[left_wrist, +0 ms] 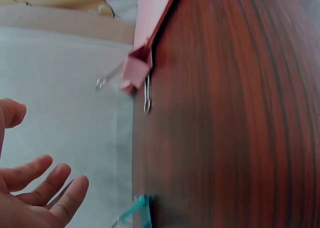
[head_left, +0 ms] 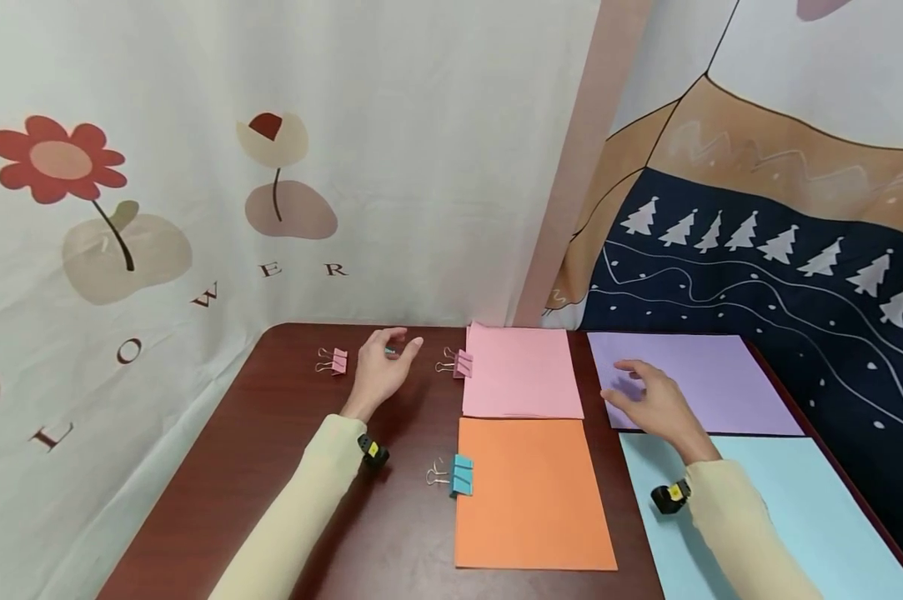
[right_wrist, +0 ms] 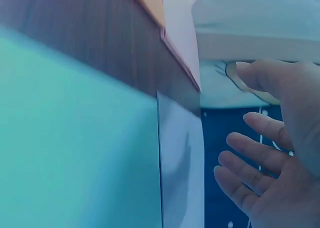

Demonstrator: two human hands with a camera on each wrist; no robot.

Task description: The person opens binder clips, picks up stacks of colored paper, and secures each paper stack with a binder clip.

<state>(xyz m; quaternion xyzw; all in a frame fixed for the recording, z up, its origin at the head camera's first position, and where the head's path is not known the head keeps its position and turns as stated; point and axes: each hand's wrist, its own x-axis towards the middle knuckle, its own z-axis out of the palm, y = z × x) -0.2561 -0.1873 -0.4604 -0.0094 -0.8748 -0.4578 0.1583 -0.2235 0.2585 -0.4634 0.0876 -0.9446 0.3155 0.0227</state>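
The left hand (head_left: pixel 382 367) hovers above the dark reddish-brown wood-grain table (head_left: pixel 263 500), thumb and fingers well parted, a wide, unfilled grip! Right behind it, half hidden in the head view, sits a small teal metal binder clip (head_left: pixel 389 351), and the left wrist view has it just beside those fingers, untouched. To the left of the hand, a pink metal binder clip with wire handles (head_left: pixel 338 361) lies on the wood; to its right, a second pink binder clip (head_left: pixel 462 364) bites the left edge of a stack of pale pink paper sheets (head_left: pixel 526 371). Nearer the person, the bright orange paper (head_left: pixel 534 500) wears a larger-looking teal binder clip (head_left: pixel 462 476) on its left edge. Over on the right side, the right hand (head_left: pixel 657 404) hangs above flat lilac paper (head_left: pixel 721 383), its shadow falling on the sheet, fingers spread, thumb apart, another wide grip with nothing in it! Light blue paper (head_left: pixel 819 508) lies just in front of the lilac, under the cream sleeve (head_left: pixel 747 525).
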